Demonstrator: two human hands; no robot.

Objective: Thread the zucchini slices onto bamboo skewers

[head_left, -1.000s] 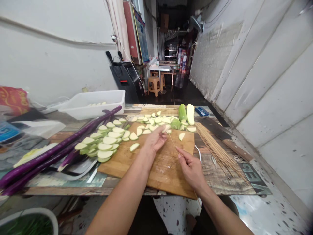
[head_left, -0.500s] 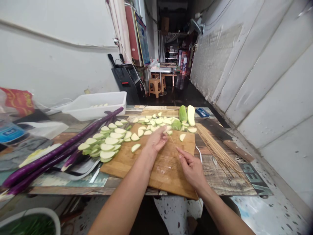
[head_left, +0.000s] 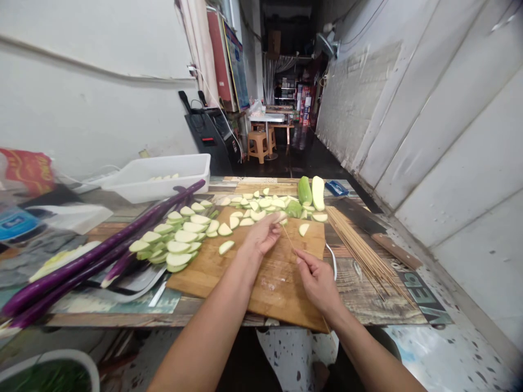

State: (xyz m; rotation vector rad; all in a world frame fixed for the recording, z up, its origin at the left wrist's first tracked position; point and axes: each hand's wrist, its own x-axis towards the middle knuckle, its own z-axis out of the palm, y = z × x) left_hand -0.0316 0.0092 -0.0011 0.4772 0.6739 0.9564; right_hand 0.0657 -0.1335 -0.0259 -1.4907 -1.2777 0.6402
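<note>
Over a wooden cutting board [head_left: 216,272], my left hand [head_left: 262,234] pinches a pale green squash slice [head_left: 280,217] at its fingertips. My right hand [head_left: 317,281] is closed on a thin bamboo skewer [head_left: 289,239], whose tip meets that slice. Several more squash slices [head_left: 180,237] lie fanned over the board's left edge and along its far side [head_left: 253,203]. One loose slice [head_left: 303,229] rests right of the skewer. A halved squash [head_left: 311,191] lies beyond the board.
Long purple eggplants [head_left: 93,253] stretch across the left of the table. A white tub [head_left: 157,174] sits behind them. A bundle of bamboo skewers [head_left: 362,250] and a cleaver [head_left: 370,224] lie to the right. A white wall runs along the right.
The skewer tip has stayed at the slice in my left hand while my right hand shifted slightly nearer and lower. The camera moved a little.
</note>
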